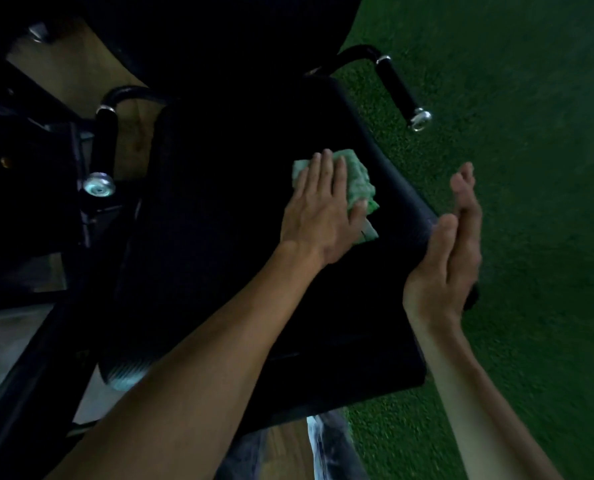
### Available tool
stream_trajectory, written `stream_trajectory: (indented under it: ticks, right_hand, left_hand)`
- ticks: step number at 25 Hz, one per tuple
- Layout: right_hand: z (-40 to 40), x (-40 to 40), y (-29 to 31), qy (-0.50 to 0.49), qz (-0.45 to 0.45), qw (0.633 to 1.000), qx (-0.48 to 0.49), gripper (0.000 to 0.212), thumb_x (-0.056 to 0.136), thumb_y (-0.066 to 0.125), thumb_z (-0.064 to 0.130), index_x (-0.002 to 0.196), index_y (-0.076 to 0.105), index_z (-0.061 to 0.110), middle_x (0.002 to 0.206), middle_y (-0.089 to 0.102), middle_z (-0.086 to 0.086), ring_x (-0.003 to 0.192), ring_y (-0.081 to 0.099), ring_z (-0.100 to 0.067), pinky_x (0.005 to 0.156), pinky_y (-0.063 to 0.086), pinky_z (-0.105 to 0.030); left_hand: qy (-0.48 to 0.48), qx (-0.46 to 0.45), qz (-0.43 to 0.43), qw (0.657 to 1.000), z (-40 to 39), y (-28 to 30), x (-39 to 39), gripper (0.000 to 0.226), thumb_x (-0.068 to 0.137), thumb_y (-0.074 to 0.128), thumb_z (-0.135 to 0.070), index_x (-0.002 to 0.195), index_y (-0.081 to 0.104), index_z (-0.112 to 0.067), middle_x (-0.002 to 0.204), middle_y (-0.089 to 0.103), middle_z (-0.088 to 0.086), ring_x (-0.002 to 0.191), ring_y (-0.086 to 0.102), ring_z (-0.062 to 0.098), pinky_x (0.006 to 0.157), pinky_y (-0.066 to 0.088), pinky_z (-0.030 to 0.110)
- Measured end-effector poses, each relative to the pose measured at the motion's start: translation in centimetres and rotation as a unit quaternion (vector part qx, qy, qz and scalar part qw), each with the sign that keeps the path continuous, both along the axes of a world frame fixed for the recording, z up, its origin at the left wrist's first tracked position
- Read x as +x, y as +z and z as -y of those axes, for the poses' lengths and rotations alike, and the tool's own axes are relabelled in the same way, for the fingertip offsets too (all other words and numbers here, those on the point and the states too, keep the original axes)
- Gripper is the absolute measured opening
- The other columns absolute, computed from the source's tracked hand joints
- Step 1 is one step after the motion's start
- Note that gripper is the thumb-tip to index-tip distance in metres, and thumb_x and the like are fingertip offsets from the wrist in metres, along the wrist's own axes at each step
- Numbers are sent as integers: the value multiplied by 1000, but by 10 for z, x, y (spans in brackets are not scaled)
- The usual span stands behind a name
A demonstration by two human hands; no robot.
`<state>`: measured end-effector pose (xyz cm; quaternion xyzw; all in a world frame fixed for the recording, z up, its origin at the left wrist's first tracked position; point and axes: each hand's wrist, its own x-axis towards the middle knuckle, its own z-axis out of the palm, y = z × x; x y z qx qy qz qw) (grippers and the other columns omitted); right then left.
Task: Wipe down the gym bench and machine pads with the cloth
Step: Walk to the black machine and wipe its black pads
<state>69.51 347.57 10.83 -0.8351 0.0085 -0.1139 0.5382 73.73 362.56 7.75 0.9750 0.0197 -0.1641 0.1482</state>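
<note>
A black padded machine seat (pixel 226 237) fills the middle of the view. A crumpled green-and-white cloth (pixel 359 183) lies on its right half. My left hand (pixel 319 213) presses flat on the cloth, fingers spread over it and pointing away from me. My right hand (pixel 451 251) is held edge-on at the seat's right rim, fingers straight and together, holding nothing; its thumb lies close to the rim. A second black pad (pixel 219 32) rises at the top of the view.
Two black handles with chrome ends flank the seat: one at the left (pixel 101 147), one at the upper right (pixel 401 90). Green turf (pixel 530 133) covers the floor on the right. Dark machine frame bars (pixel 29 375) run at the left. My jeans-clad leg (pixel 326 445) shows below the seat.
</note>
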Motion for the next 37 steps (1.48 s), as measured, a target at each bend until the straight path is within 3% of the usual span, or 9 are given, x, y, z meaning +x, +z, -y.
stream_trajectory:
  ticks: [8,10,12,14,23,27,30,33,37]
  right_hand:
    - [54,-15,23,59,-118,975,-177,59,108,28,36,161,20,12,173,12,0,160,7,-9,131,11,-49]
    - [35,-23,22,146,-126,935,-297,66,107,22,45,163,9,12,173,0,-2,160,-4,-12,132,3,-44]
    - [24,-29,12,207,-117,872,-429,74,105,15,52,163,6,8,173,-3,-8,161,-6,-19,131,2,-44]
    - [14,-8,0,225,-115,831,-496,78,103,10,55,162,8,4,172,3,-14,161,-2,-26,131,4,-46]
    - [-103,148,-52,330,-121,794,-495,75,105,14,54,163,2,8,173,-3,-11,161,-6,-24,131,0,-42]
    - [-147,123,-39,458,-61,747,-478,73,102,11,51,164,5,13,174,1,-8,161,-3,-20,130,1,-38]
    - [-51,61,-2,534,-29,691,-487,67,107,13,50,164,4,16,174,-2,-2,161,-4,-15,131,7,-38]
    - [14,63,9,469,-84,714,-513,67,107,9,52,164,5,17,174,-1,1,160,-1,-13,130,16,-44]
    - [-75,79,-16,305,-155,789,-511,72,102,9,50,164,1,14,174,-2,-5,161,-5,-18,131,9,-45]
  left_hand:
    - [-102,-154,6,983,65,48,-77,83,101,40,-44,162,0,-3,172,-5,15,160,-9,24,130,-2,41]
    - [10,-186,49,981,25,50,-81,77,101,40,-36,163,6,-7,173,0,9,160,-6,20,130,-2,39]
    - [162,-53,62,983,-31,39,-87,70,102,35,-37,163,13,-10,173,7,8,160,-1,24,130,4,45]
    - [265,42,-38,963,-80,26,-91,75,104,26,-52,164,6,-11,173,-2,10,160,-7,28,130,1,47]
    - [281,73,-41,956,-92,12,-83,85,100,13,-61,162,-9,-7,171,-15,13,158,-16,32,129,-1,50]
    - [279,76,-39,957,-96,7,-81,81,102,13,-57,162,-8,-7,171,-14,14,158,-15,33,129,0,51]
    - [274,81,-49,957,-97,8,-82,79,103,12,-56,162,-6,-6,171,-12,15,158,-13,34,129,3,52]
    - [273,78,-49,958,-95,8,-82,79,103,13,-56,162,-4,-5,171,-11,16,158,-12,35,129,3,52]
    - [272,89,-48,957,-96,7,-81,79,103,14,-56,162,-2,-6,172,-7,16,159,-9,36,129,4,53]
